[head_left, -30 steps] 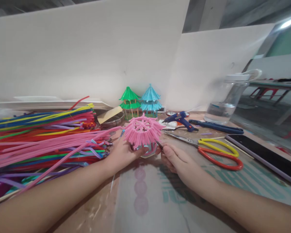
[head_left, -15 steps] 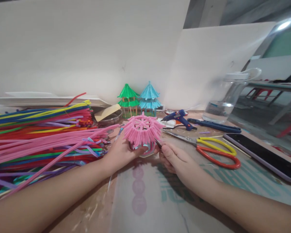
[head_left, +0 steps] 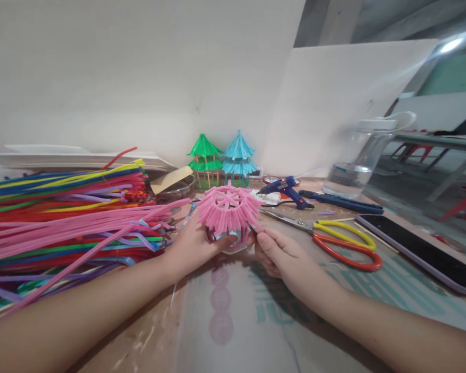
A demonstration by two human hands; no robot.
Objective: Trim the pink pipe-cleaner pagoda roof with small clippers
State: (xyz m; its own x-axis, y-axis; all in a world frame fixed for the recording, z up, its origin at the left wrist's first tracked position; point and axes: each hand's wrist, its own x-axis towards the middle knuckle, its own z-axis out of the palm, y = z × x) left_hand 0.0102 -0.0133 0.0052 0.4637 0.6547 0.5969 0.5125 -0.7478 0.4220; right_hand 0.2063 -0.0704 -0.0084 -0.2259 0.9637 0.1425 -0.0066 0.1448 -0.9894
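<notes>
A small pink pipe-cleaner pavilion [head_left: 230, 210] stands in front of me, with a fringed, spoked roof ring over pink posts and a pale base. My left hand [head_left: 198, 243] grips it from the left, thumb across its lower front and the other fingers hidden behind. At its right side, my right hand [head_left: 275, 251] pinches a thin dark pointed tool [head_left: 252, 227], perhaps tweezers; its tip meets the edge of the pink fringe. Most of the tool is hidden in the fingers.
Bundles of coloured pipe cleaners [head_left: 81, 220] lie at left. Behind stand a green pavilion [head_left: 204, 147] and a blue one [head_left: 238, 147]. Rightward are a glue gun [head_left: 285, 190], scissors [head_left: 347, 243], a dark-blue-handled tool [head_left: 341, 202], a phone [head_left: 423, 251] and a water bottle [head_left: 349, 160].
The view has shifted very slightly. Both hands keep almost the same place and grip on the pink pavilion and the thin dark tool.
</notes>
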